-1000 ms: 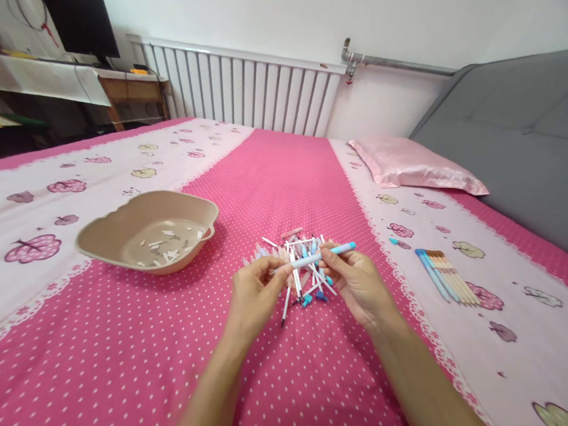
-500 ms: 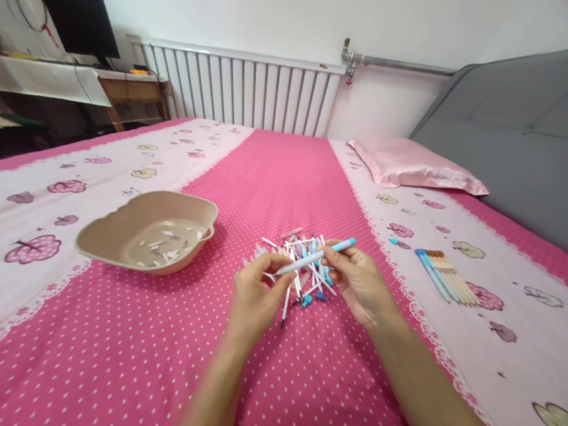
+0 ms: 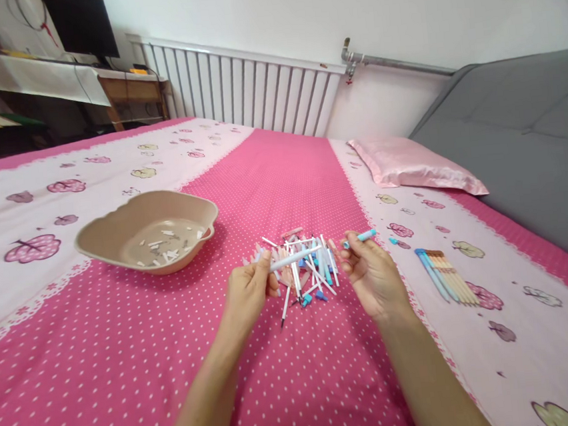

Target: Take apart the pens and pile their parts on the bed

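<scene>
My left hand [image 3: 246,291] pinches a pale pen barrel [image 3: 288,260]; a thin white refill-like tip points right from it. Between the fingertips of my right hand [image 3: 376,278] is a short turquoise pen section [image 3: 363,237], apart from the barrel. Below both hands lies a loose pile of white refills [image 3: 312,278], pale pen parts and blue and turquoise bits. Part of the pile is hidden behind my left hand and the barrel.
A beige basin [image 3: 109,226] with small white pieces stands at left. Several blue and peach pens [image 3: 448,277] lie in a row at right, near a small turquoise piece [image 3: 393,240]. Beyond are a pink pillow [image 3: 410,164] and a radiator [image 3: 246,86].
The pen has come apart: my right hand has moved right with the turquoise section, while my left hand has shifted slightly left with the barrel. White refill now shows at the barrel's end.
</scene>
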`<state>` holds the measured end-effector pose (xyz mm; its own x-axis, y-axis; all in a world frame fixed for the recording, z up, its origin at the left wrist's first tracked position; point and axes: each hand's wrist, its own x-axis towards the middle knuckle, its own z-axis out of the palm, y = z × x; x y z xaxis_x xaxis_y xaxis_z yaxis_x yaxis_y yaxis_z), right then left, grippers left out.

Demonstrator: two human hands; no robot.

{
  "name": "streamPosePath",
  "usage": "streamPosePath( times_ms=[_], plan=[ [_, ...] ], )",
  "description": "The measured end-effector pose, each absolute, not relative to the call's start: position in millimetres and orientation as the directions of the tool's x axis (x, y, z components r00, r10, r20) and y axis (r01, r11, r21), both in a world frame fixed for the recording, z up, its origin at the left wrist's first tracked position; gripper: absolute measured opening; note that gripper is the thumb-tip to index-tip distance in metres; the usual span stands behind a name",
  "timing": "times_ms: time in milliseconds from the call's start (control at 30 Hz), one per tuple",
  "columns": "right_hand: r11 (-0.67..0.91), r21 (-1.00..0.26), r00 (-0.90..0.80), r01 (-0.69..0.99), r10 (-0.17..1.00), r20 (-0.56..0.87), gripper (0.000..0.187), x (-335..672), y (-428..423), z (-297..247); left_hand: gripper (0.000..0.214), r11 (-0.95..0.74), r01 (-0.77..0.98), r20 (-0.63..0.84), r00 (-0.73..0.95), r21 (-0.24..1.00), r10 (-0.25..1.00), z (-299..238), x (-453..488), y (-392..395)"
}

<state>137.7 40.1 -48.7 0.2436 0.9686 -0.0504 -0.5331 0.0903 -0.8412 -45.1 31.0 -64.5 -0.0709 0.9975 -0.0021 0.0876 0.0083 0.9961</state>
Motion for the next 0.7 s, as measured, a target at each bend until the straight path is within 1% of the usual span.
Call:
streamPosePath(
  times_ms=[133, 200, 300, 367, 467, 533, 600, 700],
  plan=[
    [-0.098, -0.890, 0.011, -0.446, 0.993, -0.115, 0.035, 132.1, 36.6, -49.9, 0.053, -0.005, 0.090, 0.009, -0.053, 0.996, 0.999, -62.5, -42.5, 29.3],
    [-0.128, -0.903, -0.026, -0.410, 0.991, -0.129, 0.033, 128.2, 35.7, -51.6, 0.053, -0.014, 0.111, 0.018, -0.031, 0.994, 0.999, -61.5, -41.6, 28.6],
    [-0.096, -0.909, 0.049, -0.405, 0.991, -0.127, 0.030, 132.6, 38.4, -51.7, 0.053, -0.003, 0.139, 0.003, -0.001, 0.990, 1.000, -62.5, -43.5, 29.9],
    [-0.035, -0.912, 0.153, -0.408, 0.983, -0.106, 0.031, 143.2, 44.0, -51.6, 0.051, 0.017, 0.136, -0.013, -0.029, 0.991, 0.999, -65.5, -47.7, 32.6],
    [0.117, -0.920, 0.411, -0.373, 0.910, -0.051, 0.033, 160.2, 56.5, -58.0, 0.044, 0.020, 0.086, -0.004, -0.184, 0.996, 0.983, -71.4, -55.3, 37.5],
    [0.168, -0.935, 0.521, -0.311, 0.853, -0.020, 0.033, 165.1, 64.6, -68.1, 0.037, 0.028, 0.041, -0.016, -0.273, 0.999, 0.962, -75.6, -58.3, 40.5],
    [0.156, -0.961, 0.532, -0.229, 0.847, 0.011, 0.032, 163.8, 69.7, -79.3, 0.031, 0.073, -0.006, -0.071, -0.303, 0.997, 0.950, -80.8, -58.4, 43.2],
    [0.069, -0.995, 0.397, -0.071, 0.917, 0.036, 0.034, 157.9, 70.3, -89.4, 0.028, 0.147, -0.016, -0.147, -0.244, 0.989, 0.959, -91.9, -55.3, 46.8]
  ],
)
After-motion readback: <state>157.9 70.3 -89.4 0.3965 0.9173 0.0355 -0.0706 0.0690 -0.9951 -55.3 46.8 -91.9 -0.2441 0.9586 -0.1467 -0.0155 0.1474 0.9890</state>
